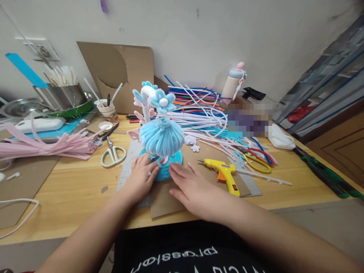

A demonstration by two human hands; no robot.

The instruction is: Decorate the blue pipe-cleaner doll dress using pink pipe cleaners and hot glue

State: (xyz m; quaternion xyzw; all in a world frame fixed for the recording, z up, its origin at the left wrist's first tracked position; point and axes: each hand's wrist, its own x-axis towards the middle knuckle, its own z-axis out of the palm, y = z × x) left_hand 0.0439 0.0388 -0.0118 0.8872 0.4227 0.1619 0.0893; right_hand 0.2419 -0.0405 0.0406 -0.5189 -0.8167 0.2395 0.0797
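A pipe-cleaner lamp model stands upright in the middle of the table. Its ribbed light-blue shade point(162, 137) hangs above a round blue base point(178, 156), and a white curved stem with a blue flower point(163, 101) rises behind. My left hand point(142, 173) rests against the left front of the base, fingers stretched out, a ring on one of them. On the other side, my right hand point(192, 185) lies with fingers extended, their tips touching the base's right front edge. Neither hand grips anything. A yellow glue gun point(223, 172) lies right of my right hand on brown cardboard point(165, 201).
White-handled scissors point(113, 154) lie left of the lamp, near a pink pipe-cleaner bundle point(57, 146). Behind are many coloured pipe cleaners point(196, 102), a bottle point(231, 83) and a paper cup point(107, 110). Yellow-and-red-handled scissors point(258, 161) lie at right. A metal pot point(62, 94) holds sticks.
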